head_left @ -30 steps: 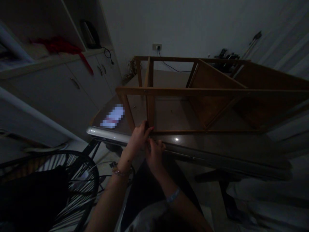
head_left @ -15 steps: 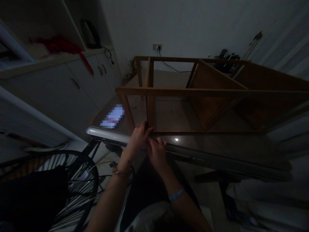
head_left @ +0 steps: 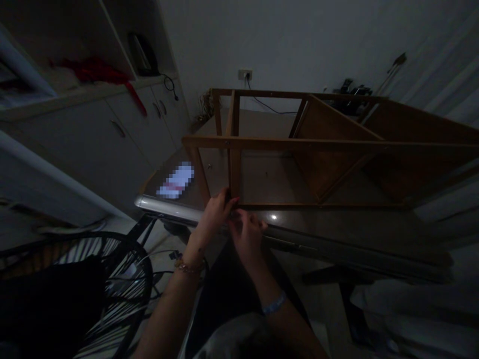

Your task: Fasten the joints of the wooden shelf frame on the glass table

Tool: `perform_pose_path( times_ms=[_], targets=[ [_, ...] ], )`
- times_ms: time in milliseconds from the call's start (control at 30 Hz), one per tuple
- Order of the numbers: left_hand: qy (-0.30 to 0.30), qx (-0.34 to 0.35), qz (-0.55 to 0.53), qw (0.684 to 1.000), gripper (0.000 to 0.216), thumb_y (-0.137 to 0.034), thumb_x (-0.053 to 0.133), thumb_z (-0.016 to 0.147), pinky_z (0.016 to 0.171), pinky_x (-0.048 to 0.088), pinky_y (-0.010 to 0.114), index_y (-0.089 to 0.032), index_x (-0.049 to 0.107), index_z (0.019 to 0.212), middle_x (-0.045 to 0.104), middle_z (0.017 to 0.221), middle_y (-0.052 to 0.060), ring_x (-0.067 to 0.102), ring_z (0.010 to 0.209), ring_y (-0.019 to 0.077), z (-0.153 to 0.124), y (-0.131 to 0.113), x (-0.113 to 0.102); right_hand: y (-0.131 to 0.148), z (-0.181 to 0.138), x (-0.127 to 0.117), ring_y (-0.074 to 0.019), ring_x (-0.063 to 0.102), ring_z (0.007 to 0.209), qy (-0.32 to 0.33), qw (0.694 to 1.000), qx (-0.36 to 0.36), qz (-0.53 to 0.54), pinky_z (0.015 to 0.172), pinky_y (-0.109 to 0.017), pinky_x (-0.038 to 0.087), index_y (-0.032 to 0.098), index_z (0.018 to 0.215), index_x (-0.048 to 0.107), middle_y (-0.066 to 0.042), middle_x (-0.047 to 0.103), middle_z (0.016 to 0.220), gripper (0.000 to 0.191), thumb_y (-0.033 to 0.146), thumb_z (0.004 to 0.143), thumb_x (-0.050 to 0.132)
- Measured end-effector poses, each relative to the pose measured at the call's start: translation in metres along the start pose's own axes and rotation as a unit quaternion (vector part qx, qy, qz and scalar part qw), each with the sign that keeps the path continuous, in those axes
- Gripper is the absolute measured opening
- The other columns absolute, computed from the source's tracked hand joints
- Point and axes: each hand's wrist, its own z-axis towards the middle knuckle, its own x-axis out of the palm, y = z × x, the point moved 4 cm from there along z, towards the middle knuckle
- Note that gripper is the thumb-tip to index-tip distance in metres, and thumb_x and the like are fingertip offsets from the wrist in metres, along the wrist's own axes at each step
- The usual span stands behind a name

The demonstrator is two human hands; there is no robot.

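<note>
A brown wooden shelf frame lies on its side on the table. My left hand is closed around the frame's near lower rail, where a cross slat meets it. Just beside it, my right hand is closed in a pinch at the rail's outer side. What lies between its fingertips is too small and dark to make out. Within the frame's end section, a small metal piece rests on the tabletop, and another tiny piece lies further right.
A pixelated white item lies at the table's left end. Left of the table stand a black corded chair and white cabinets with a kettle and red cloth. A cable runs from the wall socket.
My right hand's fingers have shifted and turned slightly at the rail, moving a little to the right. My left hand keeps its hold; the view has shifted slightly.
</note>
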Motion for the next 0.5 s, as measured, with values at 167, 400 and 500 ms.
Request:
perform_pose_path(
  times_ms=[167, 400, 500],
  targets=[
    [-0.005, 0.021, 0.025, 0.999, 0.018, -0.027, 0.053, 0.096, 0.071, 0.052, 0.025, -0.014, 0.059, 0.109, 0.072, 0.089, 0.009, 0.072, 0.085, 0.0206, 0.0003, 0.0018, 0.0023, 0.0002, 0.0011, -0.0066, -0.0241, 0.055, 0.091, 0.015, 0.998, 0.0, -0.067, 0.086, -0.039, 0.023, 0.023, 0.077, 0.065, -0.003, 0.069, 0.072, 0.027, 0.046, 0.091, 0.063],
    [-0.021, 0.031, 0.013, 0.999, 0.022, -0.028, 0.051, 0.097, 0.07, 0.053, 0.027, -0.012, 0.056, 0.112, 0.072, 0.09, 0.011, 0.072, 0.083, 0.0214, -0.0005, 0.0013, 0.0024, 0.0017, 0.0033, -0.0104, -0.0219, 0.053, 0.087, 0.013, 0.999, 0.013, -0.045, 0.082, -0.036, 0.021, 0.023, 0.072, 0.062, 0.0, 0.066, 0.069, 0.027, 0.04, 0.094, 0.06],
    [-0.013, 0.032, 0.023, 0.999, 0.024, -0.029, 0.05, 0.097, 0.069, 0.053, 0.027, -0.013, 0.055, 0.114, 0.072, 0.088, 0.01, 0.072, 0.083, 0.0216, -0.0005, 0.0011, 0.0023, 0.0046, 0.0014, -0.0079, -0.0222, 0.052, 0.088, 0.017, 0.998, -0.013, -0.059, 0.08, -0.035, 0.021, 0.023, 0.079, 0.061, -0.001, 0.067, 0.072, 0.024, 0.035, 0.098, 0.053]
  ],
)
